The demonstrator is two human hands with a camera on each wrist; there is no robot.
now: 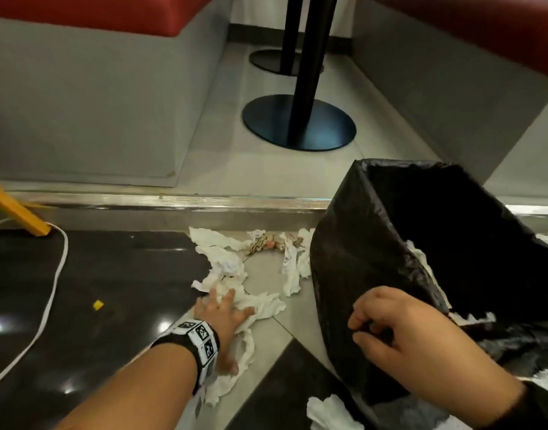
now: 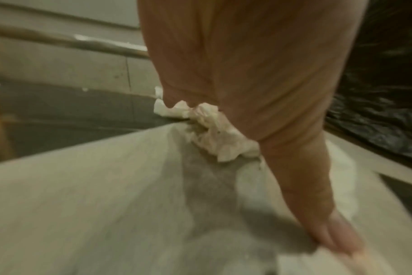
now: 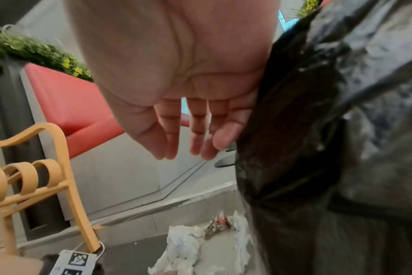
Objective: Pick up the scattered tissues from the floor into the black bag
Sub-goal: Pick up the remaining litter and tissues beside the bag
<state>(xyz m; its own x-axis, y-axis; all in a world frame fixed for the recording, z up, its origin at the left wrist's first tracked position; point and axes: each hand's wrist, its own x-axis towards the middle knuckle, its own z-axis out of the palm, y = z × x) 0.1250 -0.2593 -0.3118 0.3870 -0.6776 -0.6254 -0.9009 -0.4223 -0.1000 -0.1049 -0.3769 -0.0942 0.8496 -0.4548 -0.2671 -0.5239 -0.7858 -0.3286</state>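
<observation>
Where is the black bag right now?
In the head view the black bag stands open at right, its rim gripped by the right hand, beside the tissues.

Scattered white tissues (image 1: 223,262), crumpled and torn, strewn in a loose ring over the pale floor tile just below the metal step edge, mixed at the far side with a scrap of brownish printed wrapper (image 1: 261,243). More tissue lying near the bottom edge (image 1: 328,412), beside the bag. Black bag (image 1: 344,259), thin glossy plastic, standing upright right of the pile, mouth held wide open, white tissues already visible inside (image 1: 421,259).
</observation>
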